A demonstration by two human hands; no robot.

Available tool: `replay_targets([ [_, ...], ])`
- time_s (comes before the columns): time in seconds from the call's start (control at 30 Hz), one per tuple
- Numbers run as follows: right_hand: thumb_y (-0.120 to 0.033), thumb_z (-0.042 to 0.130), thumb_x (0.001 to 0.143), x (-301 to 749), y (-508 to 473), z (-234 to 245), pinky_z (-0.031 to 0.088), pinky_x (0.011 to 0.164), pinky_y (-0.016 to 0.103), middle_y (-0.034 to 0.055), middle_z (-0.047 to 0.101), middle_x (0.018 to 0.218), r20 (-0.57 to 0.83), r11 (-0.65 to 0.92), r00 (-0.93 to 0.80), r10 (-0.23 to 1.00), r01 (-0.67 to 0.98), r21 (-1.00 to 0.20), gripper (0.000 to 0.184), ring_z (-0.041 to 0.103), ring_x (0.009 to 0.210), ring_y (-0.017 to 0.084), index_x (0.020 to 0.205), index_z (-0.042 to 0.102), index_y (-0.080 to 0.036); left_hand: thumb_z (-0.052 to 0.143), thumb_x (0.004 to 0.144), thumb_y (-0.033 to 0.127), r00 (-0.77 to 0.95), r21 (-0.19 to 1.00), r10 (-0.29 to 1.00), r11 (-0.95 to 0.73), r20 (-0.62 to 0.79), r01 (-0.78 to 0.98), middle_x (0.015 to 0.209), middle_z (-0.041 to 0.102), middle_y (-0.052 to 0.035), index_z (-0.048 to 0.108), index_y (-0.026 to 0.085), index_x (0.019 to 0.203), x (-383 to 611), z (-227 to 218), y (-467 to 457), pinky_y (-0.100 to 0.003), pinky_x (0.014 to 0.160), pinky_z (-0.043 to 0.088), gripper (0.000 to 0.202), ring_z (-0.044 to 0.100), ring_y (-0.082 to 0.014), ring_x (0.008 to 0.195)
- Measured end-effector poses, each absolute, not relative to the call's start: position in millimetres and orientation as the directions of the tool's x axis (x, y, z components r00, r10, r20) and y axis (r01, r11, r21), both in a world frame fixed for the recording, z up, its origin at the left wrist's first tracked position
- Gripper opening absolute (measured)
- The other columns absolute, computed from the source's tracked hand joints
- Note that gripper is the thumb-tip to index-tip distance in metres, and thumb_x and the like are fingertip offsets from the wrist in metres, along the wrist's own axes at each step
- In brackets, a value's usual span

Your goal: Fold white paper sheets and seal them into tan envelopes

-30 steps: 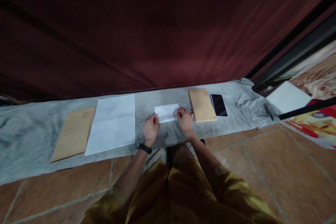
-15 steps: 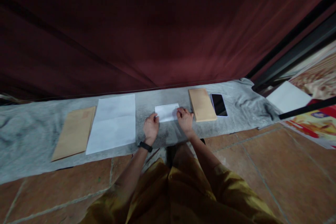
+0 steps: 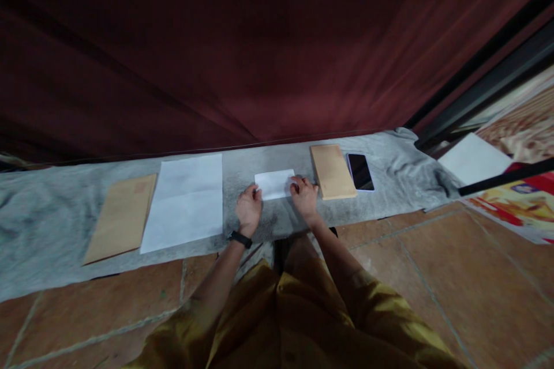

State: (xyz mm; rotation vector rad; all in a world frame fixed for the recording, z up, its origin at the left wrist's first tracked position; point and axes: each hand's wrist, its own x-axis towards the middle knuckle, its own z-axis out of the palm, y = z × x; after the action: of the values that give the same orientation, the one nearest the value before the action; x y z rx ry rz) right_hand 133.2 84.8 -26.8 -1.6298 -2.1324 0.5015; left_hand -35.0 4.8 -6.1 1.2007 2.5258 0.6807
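A small folded white sheet of paper (image 3: pixel 275 185) lies on the grey cloth in front of me. My left hand (image 3: pixel 249 205), with a black band on its wrist, is closed at the paper's left edge, thumb and fingertips on it. At the right end, the curled fingers of my right hand (image 3: pixel 304 196) pinch the paper's edge. Just right of that hand is a stack of brown envelopes (image 3: pixel 333 173). Larger white sheets (image 3: pixel 186 202) with faint creases lie left of my left hand.
More brown envelopes (image 3: pixel 121 219) lie at the left, beside the large sheets. A dark-screened phone (image 3: pixel 360 172) rests right of the envelope stack. The grey cloth (image 3: pixel 407 173) covers a narrow bench against a dark red curtain (image 3: pixel 277 69). A black metal frame (image 3: pixel 489 81) stands at the right.
Both hands stay at the ends of the folded paper, with barely any movement. The whole view has shifted very slightly.
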Motion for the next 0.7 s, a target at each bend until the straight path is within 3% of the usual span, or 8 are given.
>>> replay_targets([
  [0.7, -0.029, 0.048, 0.101, 129.9, 82.0, -24.7, 0.029, 0.095, 0.038, 0.0084, 0.066, 0.114, 0.113, 0.277, -0.253, 0.961, 0.854, -0.44, 0.034, 0.059, 0.102, 0.025, 0.132, 0.063, -0.027, 0.05, 0.1, 0.031, -0.59, 0.414, 0.806, 0.521, 0.05, 0.747, 0.12, 0.072, -0.0116, 0.065, 0.023, 0.127, -28.9, -10.4, 3.1, -0.034, 0.086, 0.049, 0.032, 0.066, -0.0266, 0.108],
])
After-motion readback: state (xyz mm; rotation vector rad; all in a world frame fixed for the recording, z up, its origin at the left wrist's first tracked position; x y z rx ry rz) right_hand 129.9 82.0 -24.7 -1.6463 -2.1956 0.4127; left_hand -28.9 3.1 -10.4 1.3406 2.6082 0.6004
